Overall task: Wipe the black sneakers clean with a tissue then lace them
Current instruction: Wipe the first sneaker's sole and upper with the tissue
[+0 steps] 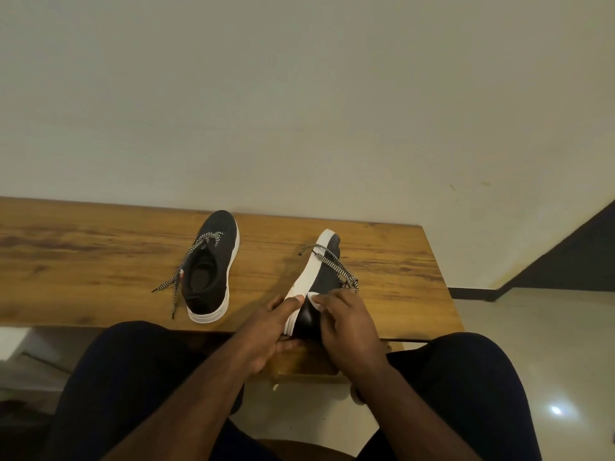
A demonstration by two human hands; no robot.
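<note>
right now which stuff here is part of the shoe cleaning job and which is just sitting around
Part of the job:
tilted sneaker, held on its side by the left hand
tissue, pressed to that sneaker by the right hand
upright sneaker, laces loose, waiting

Just there:
wooden table
tiled floor

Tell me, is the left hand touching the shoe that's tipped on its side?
Touching. In the head view the left hand grips the heel end of the tipped shoe, its thumb lying across the white sole, no gap between them.
</note>
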